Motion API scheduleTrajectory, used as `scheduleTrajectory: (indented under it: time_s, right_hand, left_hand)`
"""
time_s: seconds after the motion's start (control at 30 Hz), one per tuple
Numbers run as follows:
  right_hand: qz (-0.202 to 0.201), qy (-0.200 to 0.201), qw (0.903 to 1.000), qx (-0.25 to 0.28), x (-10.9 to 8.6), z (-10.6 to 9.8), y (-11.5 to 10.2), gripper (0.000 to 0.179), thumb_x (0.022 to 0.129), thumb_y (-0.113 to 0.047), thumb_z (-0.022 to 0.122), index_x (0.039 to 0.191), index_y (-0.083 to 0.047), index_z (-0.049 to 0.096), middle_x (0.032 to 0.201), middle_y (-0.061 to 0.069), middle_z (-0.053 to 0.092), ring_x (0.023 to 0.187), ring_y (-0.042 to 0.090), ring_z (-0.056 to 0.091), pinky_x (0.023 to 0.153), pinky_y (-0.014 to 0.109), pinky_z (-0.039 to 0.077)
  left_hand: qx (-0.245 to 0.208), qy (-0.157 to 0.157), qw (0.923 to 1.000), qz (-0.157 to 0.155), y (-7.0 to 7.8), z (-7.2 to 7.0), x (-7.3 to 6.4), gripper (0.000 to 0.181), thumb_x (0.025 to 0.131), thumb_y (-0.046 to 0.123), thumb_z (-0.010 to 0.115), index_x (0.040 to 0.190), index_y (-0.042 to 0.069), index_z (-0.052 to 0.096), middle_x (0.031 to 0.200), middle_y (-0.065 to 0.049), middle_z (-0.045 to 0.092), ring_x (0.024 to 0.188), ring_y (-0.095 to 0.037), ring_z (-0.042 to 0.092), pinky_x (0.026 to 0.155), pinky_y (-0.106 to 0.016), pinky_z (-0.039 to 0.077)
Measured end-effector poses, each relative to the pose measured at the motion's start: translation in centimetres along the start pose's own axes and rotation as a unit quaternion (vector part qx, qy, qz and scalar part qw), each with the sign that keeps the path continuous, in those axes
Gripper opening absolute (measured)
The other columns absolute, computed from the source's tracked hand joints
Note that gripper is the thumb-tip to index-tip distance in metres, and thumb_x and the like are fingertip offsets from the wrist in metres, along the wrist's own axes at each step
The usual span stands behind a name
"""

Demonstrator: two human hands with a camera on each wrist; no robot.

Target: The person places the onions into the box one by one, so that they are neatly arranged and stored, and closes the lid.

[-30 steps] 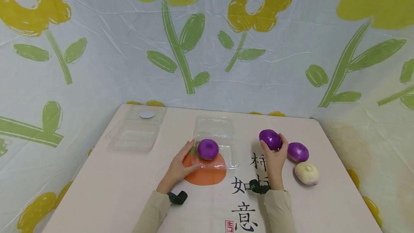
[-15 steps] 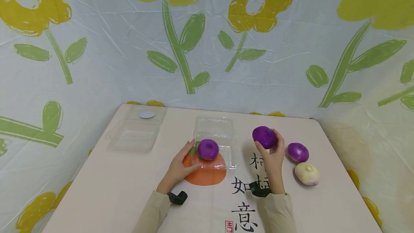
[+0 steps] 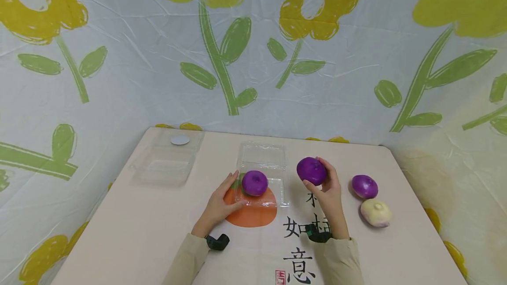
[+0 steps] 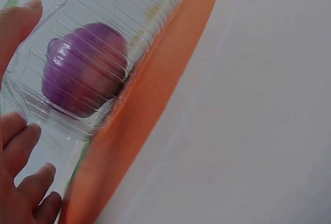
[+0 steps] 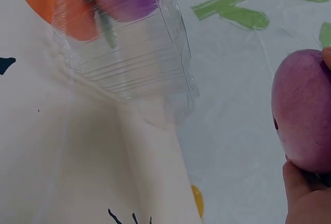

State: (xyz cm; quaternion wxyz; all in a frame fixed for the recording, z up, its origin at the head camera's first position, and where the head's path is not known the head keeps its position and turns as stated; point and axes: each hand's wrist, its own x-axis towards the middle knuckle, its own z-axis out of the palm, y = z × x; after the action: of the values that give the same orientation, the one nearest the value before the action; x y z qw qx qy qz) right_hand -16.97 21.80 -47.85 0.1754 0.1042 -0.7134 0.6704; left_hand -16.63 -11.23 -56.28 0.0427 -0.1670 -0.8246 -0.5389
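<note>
My right hand point(image 3: 330, 192) holds a glossy purple onion point(image 3: 311, 171) above the table, thumb on the near side and fingers behind it. In the right wrist view the held onion point(image 5: 302, 110) is at the right edge, apart from the ribbed container. The clear plastic clamshell container point(image 3: 277, 189) lies with its lid folded back, away from me. Another purple onion point(image 3: 255, 183) sits in the left part of its base. Beside the base's left side rests my left hand point(image 3: 215, 208), thumb and fingers spread and fairly straight; in the left wrist view fingertips point(image 4: 32, 131) are close to the container wall.
To the right lie one purple onion point(image 3: 365, 186) and a cream-coloured onion-like vegetable point(image 3: 376, 213), close together. A second clear container point(image 3: 168, 166), lid open with a white round sticker point(image 3: 180, 140), stands at the back left. Flower-printed cloth point(image 3: 166, 56) hangs behind the table.
My right hand has carried its purple onion leftward, closer to the container, and the onion has turned a little. The left hand and the onion in the container stay in place.
</note>
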Motion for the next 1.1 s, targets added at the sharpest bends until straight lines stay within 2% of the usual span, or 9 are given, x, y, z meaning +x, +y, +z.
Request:
scheduleTrajectory:
  time_s: [0.2, 0.43, 0.67, 0.77, 0.9, 1.0, 1.1]
  right_hand:
    - [-0.011, -0.035, 0.9993, -0.006, -0.2, 0.2, 0.0, 0.077, 0.079, 0.017, 0.072, 0.147, 0.002, 0.039, 0.15, 0.02, 0.04, 0.133, 0.017, 0.043, 0.105, 0.018, 0.04]
    - [-0.002, -0.106, 0.9932, -0.047, -0.5, 0.4, 0.0, 0.079, 0.081, 0.01, 0.075, 0.149, -0.005, 0.038, 0.152, 0.016, 0.039, 0.135, 0.015, 0.041, 0.103, 0.017, 0.04]
    - [-0.008, -0.142, 0.9889, -0.044, -0.7, 0.7, 0.4, 0.079, 0.081, 0.009, 0.075, 0.149, -0.006, 0.039, 0.151, 0.017, 0.039, 0.133, 0.015, 0.044, 0.104, 0.019, 0.041]
    - [-0.002, -0.155, 0.9862, -0.058, -0.8, 1.0, 0.2, 0.078, 0.081, 0.007, 0.076, 0.149, -0.007, 0.04, 0.151, 0.017, 0.041, 0.134, 0.023, 0.044, 0.105, 0.018, 0.039]
    - [0.004, -0.176, 0.9813, -0.079, -1.0, 1.6, -1.4, 0.076, 0.08, 0.008, 0.076, 0.146, 0.0, 0.041, 0.148, 0.024, 0.042, 0.132, 0.04, 0.043, 0.104, 0.016, 0.039]
    - [0.0, -0.188, 0.9779, -0.092, -1.0, 2.0, -2.6, 0.074, 0.079, 0.01, 0.075, 0.144, 0.005, 0.042, 0.144, 0.028, 0.043, 0.129, 0.044, 0.045, 0.103, 0.017, 0.039]
    - [-0.002, -0.192, 0.9756, -0.106, -1.0, 2.3, -2.8, 0.073, 0.078, 0.01, 0.076, 0.144, 0.005, 0.043, 0.143, 0.026, 0.045, 0.129, 0.043, 0.046, 0.103, 0.018, 0.039]
  left_hand:
    - [-0.002, -0.002, 1.0, -0.002, 0.0, 0.0, 0.0, 0.089, 0.082, 0.037, 0.081, 0.156, 0.025, 0.033, 0.159, 0.001, 0.034, 0.149, -0.029, 0.024, 0.11, -0.066, 0.026]
    - [-0.002, 0.0, 1.0, -0.005, 0.1, 0.0, 0.0, 0.088, 0.082, 0.04, 0.08, 0.156, 0.026, 0.034, 0.159, -0.002, 0.034, 0.148, -0.03, 0.025, 0.11, -0.067, 0.026]
    - [-0.003, 0.003, 1.0, 0.002, 0.0, 0.0, 0.0, 0.088, 0.082, 0.039, 0.081, 0.156, 0.025, 0.034, 0.159, -0.003, 0.034, 0.148, -0.03, 0.025, 0.109, -0.067, 0.026]
    - [-0.001, 0.003, 1.0, 0.003, 0.1, 0.0, 0.0, 0.088, 0.082, 0.038, 0.081, 0.156, 0.024, 0.034, 0.159, -0.004, 0.034, 0.148, -0.031, 0.025, 0.109, -0.067, 0.027]
    - [-0.001, 0.004, 1.0, 0.002, 0.1, 0.0, 0.0, 0.088, 0.082, 0.037, 0.08, 0.156, 0.025, 0.034, 0.159, -0.004, 0.034, 0.148, -0.031, 0.026, 0.109, -0.067, 0.027]
    - [-0.001, 0.004, 1.0, 0.002, 0.1, 0.0, 0.0, 0.088, 0.083, 0.038, 0.08, 0.156, 0.025, 0.034, 0.159, -0.004, 0.034, 0.148, -0.032, 0.025, 0.108, -0.068, 0.027]
    - [-0.002, 0.001, 1.0, 0.001, 0.1, 0.0, 0.0, 0.088, 0.083, 0.038, 0.08, 0.156, 0.025, 0.034, 0.159, -0.005, 0.034, 0.148, -0.033, 0.025, 0.108, -0.069, 0.027]
